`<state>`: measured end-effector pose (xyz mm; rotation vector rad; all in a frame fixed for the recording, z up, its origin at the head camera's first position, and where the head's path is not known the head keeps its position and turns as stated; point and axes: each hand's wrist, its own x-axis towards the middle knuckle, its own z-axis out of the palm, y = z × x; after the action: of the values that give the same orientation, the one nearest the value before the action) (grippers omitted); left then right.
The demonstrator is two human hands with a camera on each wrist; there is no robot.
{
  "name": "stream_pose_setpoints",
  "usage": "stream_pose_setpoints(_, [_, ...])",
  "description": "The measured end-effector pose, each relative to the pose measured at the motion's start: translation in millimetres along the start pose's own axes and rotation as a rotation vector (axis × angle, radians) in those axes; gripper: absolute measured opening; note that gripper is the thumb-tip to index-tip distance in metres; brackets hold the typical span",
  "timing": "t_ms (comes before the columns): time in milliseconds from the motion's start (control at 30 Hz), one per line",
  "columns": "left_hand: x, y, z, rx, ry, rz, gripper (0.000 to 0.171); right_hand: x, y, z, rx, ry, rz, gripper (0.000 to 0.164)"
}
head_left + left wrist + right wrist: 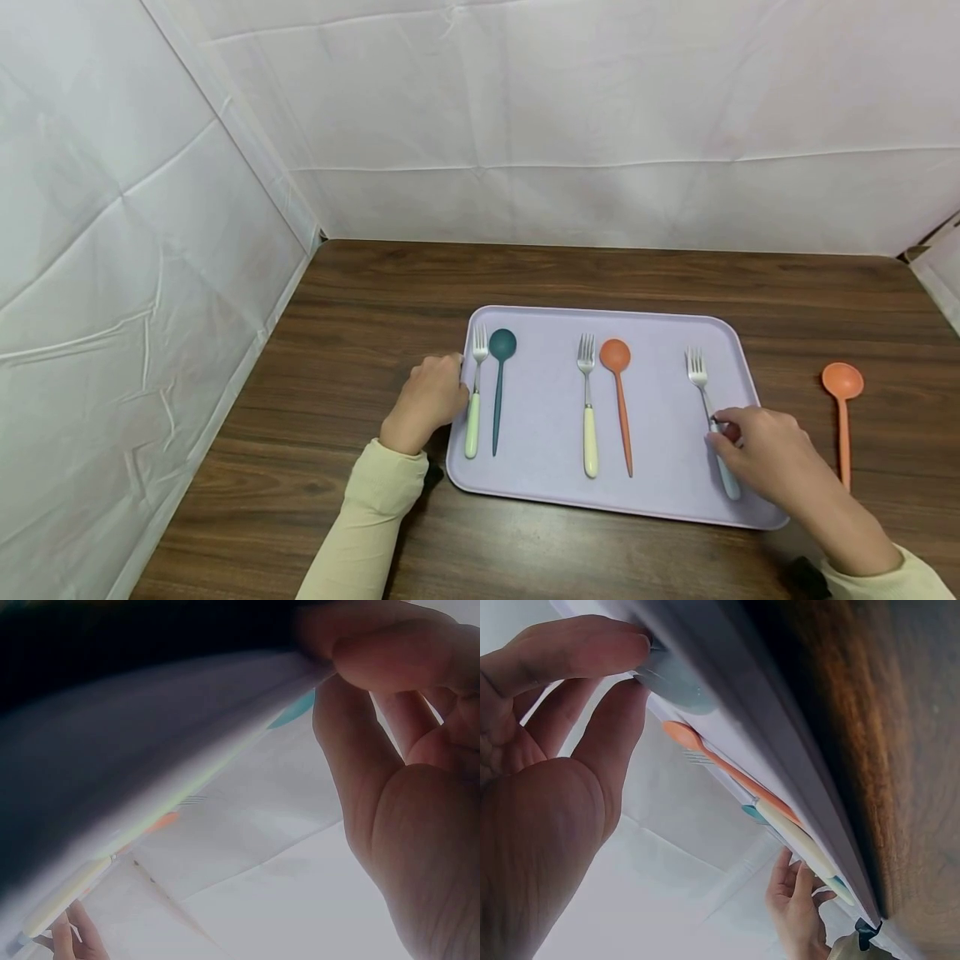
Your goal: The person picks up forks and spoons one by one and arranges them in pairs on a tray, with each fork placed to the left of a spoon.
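A lilac tray [543, 400] lies on the table. My left hand [429, 400] pinches its left rim between thumb and fingers, as the left wrist view shows. With thumb and index finger, my right hand [772, 454] pinches the handle of a fork [697, 367] with a grey-blue handle, on the tray's right part. Near the left hand lie a fork with a pale green handle [472, 425] and a dark green spoon [502, 343]. In the tray's middle a fork with a pale yellow handle [590, 442] lies beside an orange spoon [615, 354].
Another orange spoon [842, 381] lies on the wooden table [360, 317], right of the tray and beyond my right hand. White sheeting [525, 100] hangs behind the table and along its left side.
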<state>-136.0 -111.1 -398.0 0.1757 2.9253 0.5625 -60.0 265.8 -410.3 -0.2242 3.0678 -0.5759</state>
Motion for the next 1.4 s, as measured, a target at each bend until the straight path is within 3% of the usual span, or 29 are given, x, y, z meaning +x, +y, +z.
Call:
stream_pose_setpoints(400, [1.1,-1.0,0.6,0.002,-0.007,-0.004,0.017,-4,1,-2,0.024,-0.015,0.021,0.031])
stream_pose_setpoints(667, [1.0,-0.9,0.0,-0.023,-0.002,0.004,0.007,-7,9,-8,0.006,0.103,-0.02,0.027])
stream_pose_setpoints(1000, [1.1,-0.5,0.0,-0.033,-0.013,0.001,0.008,-11,19,-14,-0.009,0.132,-0.016,0.028])
stream_pose_setpoints(1400, [1.3,-0.7,0.1,-0.027,-0.018,-0.001,0.011,-14,29,-20,-0.011,0.061,0.116,0.037])
